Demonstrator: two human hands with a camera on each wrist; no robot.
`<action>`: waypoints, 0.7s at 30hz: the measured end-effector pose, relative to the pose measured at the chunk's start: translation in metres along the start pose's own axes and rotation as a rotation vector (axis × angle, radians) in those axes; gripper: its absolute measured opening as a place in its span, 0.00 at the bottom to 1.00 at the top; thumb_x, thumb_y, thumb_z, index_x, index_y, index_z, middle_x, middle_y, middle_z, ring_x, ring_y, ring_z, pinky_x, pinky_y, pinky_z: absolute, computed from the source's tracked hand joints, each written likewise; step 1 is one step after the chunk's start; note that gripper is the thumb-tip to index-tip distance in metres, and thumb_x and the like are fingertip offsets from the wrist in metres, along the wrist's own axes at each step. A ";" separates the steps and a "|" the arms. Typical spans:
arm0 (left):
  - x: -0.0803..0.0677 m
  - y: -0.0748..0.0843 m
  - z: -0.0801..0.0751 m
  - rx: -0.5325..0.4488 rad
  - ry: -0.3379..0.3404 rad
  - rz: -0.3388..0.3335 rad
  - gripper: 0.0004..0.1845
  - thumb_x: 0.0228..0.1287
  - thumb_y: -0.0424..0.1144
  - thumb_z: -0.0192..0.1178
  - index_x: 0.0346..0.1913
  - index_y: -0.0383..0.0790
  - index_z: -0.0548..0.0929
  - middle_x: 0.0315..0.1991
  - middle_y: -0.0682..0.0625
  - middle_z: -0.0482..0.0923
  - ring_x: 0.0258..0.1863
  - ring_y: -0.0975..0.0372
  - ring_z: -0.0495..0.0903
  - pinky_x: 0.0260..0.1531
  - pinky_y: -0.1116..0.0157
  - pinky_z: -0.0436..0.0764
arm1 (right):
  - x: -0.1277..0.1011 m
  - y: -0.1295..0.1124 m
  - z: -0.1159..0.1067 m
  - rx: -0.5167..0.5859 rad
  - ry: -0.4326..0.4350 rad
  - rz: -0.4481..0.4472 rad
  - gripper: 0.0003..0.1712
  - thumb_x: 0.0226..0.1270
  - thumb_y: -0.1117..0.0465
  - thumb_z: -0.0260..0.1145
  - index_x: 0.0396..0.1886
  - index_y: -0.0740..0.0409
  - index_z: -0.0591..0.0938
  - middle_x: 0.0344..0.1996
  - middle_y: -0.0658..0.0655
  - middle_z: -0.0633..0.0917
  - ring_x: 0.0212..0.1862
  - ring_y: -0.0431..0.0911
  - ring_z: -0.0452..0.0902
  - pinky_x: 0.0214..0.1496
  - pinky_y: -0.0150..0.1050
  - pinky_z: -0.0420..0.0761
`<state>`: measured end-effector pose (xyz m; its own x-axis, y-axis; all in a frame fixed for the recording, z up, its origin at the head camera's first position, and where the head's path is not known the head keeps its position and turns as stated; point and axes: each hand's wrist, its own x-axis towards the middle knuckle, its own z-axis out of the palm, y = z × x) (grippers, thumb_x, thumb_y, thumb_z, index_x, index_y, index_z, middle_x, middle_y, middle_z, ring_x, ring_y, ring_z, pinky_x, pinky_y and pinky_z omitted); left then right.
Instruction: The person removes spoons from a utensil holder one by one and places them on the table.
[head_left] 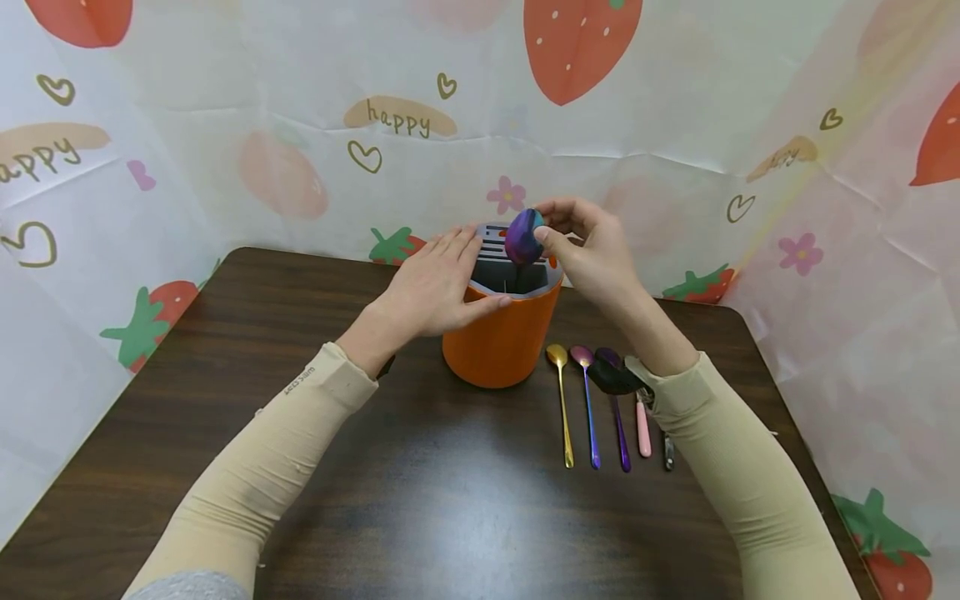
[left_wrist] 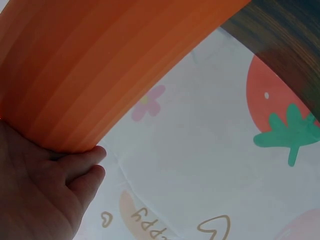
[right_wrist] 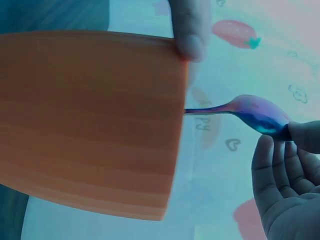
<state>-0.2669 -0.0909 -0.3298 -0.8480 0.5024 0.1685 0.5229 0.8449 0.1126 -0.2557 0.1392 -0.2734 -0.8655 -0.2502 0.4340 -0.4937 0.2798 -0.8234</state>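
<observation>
Left hand (head_left: 431, 287) flat — right hand (head_left: 592, 250) pinching

Left hand (head_left: 431, 287) on orange holder (head_left: 504, 333), right hand (head_left: 592, 250) pinching iridescent spoon (head_left: 522, 237)

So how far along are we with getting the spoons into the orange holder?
One spoon is going in now: the right hand pinches its bowl, with the handle already down inside the orange holder. The left hand steadies the holder's rim. No other spoon shows inside it. Still left: the row of spoons lying on the table to the holder's right.
</observation>
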 end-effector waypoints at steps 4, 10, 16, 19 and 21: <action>0.000 0.000 0.000 0.002 0.001 -0.002 0.57 0.70 0.78 0.39 0.82 0.32 0.54 0.84 0.40 0.47 0.83 0.47 0.48 0.81 0.51 0.49 | -0.002 -0.006 -0.003 0.033 0.036 -0.056 0.12 0.73 0.71 0.67 0.53 0.72 0.83 0.38 0.59 0.84 0.38 0.46 0.81 0.42 0.34 0.84; 0.000 0.000 0.000 -0.005 0.004 -0.007 0.57 0.70 0.78 0.39 0.82 0.32 0.54 0.84 0.40 0.47 0.83 0.47 0.48 0.81 0.51 0.50 | -0.006 -0.015 -0.009 0.067 0.073 -0.132 0.12 0.72 0.74 0.67 0.53 0.74 0.82 0.38 0.62 0.85 0.37 0.46 0.81 0.41 0.34 0.85; 0.001 0.000 0.001 0.000 0.010 -0.003 0.57 0.70 0.79 0.39 0.82 0.32 0.54 0.84 0.40 0.48 0.83 0.47 0.48 0.81 0.51 0.50 | -0.011 -0.023 -0.017 0.094 0.113 -0.159 0.12 0.71 0.74 0.67 0.52 0.74 0.82 0.37 0.52 0.87 0.37 0.47 0.81 0.42 0.34 0.85; 0.001 0.000 0.001 0.002 0.009 -0.001 0.57 0.70 0.78 0.39 0.82 0.32 0.54 0.84 0.40 0.48 0.83 0.47 0.48 0.81 0.51 0.49 | -0.014 -0.027 -0.021 0.122 0.134 -0.192 0.12 0.71 0.75 0.67 0.52 0.76 0.81 0.37 0.51 0.87 0.37 0.48 0.81 0.41 0.34 0.85; 0.001 0.000 0.002 0.006 0.012 0.000 0.57 0.70 0.78 0.39 0.82 0.32 0.54 0.84 0.40 0.48 0.83 0.47 0.49 0.81 0.51 0.50 | -0.017 -0.029 -0.024 0.140 0.151 -0.216 0.12 0.71 0.76 0.67 0.51 0.76 0.81 0.38 0.52 0.87 0.37 0.48 0.81 0.41 0.33 0.85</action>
<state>-0.2679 -0.0904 -0.3311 -0.8468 0.5005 0.1800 0.5226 0.8459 0.1065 -0.2286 0.1575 -0.2477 -0.7493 -0.1463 0.6459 -0.6608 0.1018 -0.7436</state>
